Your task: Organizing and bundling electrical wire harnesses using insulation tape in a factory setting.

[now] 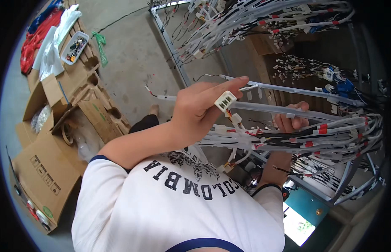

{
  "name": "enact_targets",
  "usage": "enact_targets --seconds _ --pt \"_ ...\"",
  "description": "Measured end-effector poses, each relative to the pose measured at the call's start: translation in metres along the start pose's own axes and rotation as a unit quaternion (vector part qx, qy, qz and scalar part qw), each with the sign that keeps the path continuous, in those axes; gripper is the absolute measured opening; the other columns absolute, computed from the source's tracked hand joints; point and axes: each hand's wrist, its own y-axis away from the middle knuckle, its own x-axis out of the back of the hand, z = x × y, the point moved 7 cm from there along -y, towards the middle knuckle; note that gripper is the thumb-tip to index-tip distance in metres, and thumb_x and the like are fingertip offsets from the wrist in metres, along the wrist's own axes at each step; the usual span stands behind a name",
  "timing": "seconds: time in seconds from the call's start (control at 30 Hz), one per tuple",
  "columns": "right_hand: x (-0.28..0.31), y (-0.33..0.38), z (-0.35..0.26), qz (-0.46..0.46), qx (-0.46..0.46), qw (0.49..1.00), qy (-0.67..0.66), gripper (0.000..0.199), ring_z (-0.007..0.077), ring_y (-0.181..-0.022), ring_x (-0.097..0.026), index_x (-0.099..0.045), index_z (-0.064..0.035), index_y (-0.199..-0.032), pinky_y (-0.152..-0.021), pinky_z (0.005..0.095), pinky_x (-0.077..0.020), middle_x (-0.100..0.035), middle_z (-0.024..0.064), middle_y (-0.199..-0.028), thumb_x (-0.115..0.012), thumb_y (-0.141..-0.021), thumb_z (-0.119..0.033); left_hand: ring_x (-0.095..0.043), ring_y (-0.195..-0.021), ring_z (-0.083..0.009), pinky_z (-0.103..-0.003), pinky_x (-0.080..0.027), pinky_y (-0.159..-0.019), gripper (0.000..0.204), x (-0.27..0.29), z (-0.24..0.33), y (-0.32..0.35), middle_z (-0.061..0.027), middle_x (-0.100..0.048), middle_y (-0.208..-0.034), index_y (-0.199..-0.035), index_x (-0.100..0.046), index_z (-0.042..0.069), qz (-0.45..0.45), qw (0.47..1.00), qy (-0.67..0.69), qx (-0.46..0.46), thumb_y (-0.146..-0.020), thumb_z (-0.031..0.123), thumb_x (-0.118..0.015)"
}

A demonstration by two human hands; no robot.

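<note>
My left hand (pixel 198 110) is closed around a wire harness, its index finger stretched along the wires. A white plug connector (pixel 225 101) with several slots sticks out beside the fingers, colored wires trailing from it. The left end of a pale grey sleeved cable (pixel 167 98) shows beyond this hand. To the right, my right hand (pixel 291 119) has its fingers curled round the same sleeved cable, just above a thick bundle of harnesses (pixel 283 140) with red tape marks. Another sleeved cable (pixel 296 89) runs above both hands.
More harnesses (pixel 262 25) hang from a metal rack (pixel 170 40) at the top. At left lie opened cardboard boxes (pixel 48 168), a white tray of small parts (pixel 75 48) and red material (pixel 40 42). A teal door (pixel 309 206) stands at lower right.
</note>
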Motion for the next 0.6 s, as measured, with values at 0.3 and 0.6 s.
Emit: enact_targets --seconds 0.3,0.6 --pt "0.004 -0.007 0.003 -0.02 -0.013 1.0 -0.014 0.021 0.0128 -0.047 -0.058 -0.056 -0.0055 -0.108 -0.045 0.0255 -0.0413 -0.068 0.0213 -0.095 -0.059 -0.088 -0.011 -0.066 -0.081 -0.0223 -0.028 -0.053 -0.072 0.045 0.003 0.002 -0.003 -0.0145 -0.067 -0.109 -0.119 -0.059 -0.006 -0.012 0.992 -0.092 -0.089 -0.075 -0.018 -0.054" --pt "0.034 0.015 0.0 0.116 -0.185 0.976 -0.001 0.057 0.0215 -0.056 -0.056 -0.043 -0.0078 -0.126 -0.038 0.0236 -0.0414 -0.058 0.0132 -0.092 -0.072 -0.08 -0.023 -0.064 -0.078 -0.0145 -0.026 -0.05 -0.07 0.024 0.021 -0.09 -0.037 -0.0102 -0.069 -0.089 -0.106 -0.063 -0.003 0.077 0.947 0.156 0.27 -0.093 0.017 -0.057"
